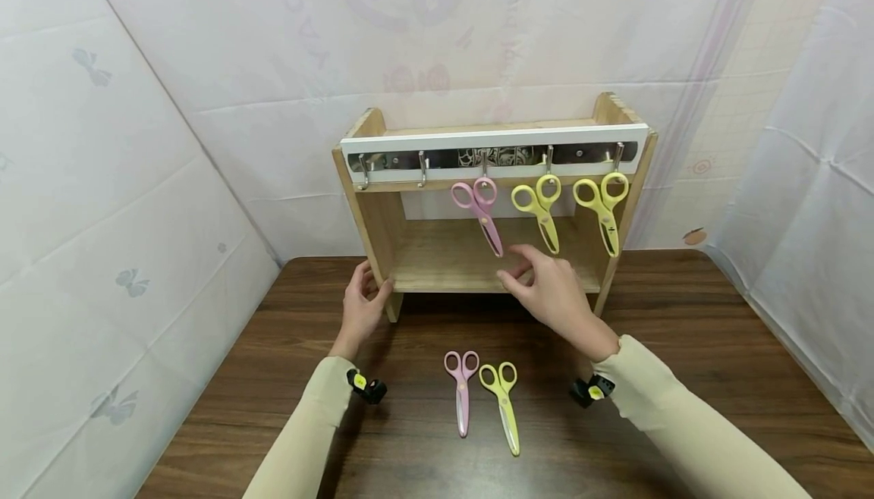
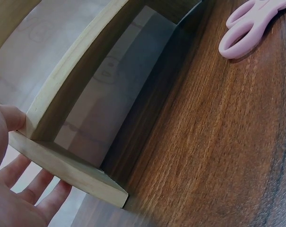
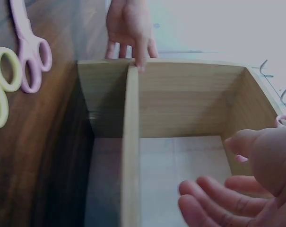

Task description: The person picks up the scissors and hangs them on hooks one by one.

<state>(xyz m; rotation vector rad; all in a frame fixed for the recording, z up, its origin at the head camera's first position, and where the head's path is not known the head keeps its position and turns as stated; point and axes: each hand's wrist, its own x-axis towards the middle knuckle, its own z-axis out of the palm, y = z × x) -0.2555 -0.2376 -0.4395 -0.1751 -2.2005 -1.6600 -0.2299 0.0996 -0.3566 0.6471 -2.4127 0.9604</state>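
My left hand (image 1: 360, 306) grips the lower left side of a small wooden shelf (image 1: 437, 256); in the left wrist view its thumb is on the front edge and its fingers lie along the outside. My right hand (image 1: 551, 291), thumb and fingers apart and nothing between them, is in front of the shelf, just below hanging pink scissors (image 1: 485, 218). Two yellow pairs of scissors, a middle pair (image 1: 544, 217) and a right pair (image 1: 605, 215), also hang from the shelf's hooks. On the table lie pink scissors (image 1: 462, 389) beside yellow scissors (image 1: 504, 402), handles toward the shelf.
A white rail (image 1: 492, 137) with a metal hook strip crosses the shelf's upper front. Its two left hooks, the far-left hook (image 1: 363, 171) and the second hook (image 1: 422, 169), hold nothing. The shelf stands on a dark wooden table (image 1: 273, 393), before a cloth-covered wall (image 1: 273, 44).
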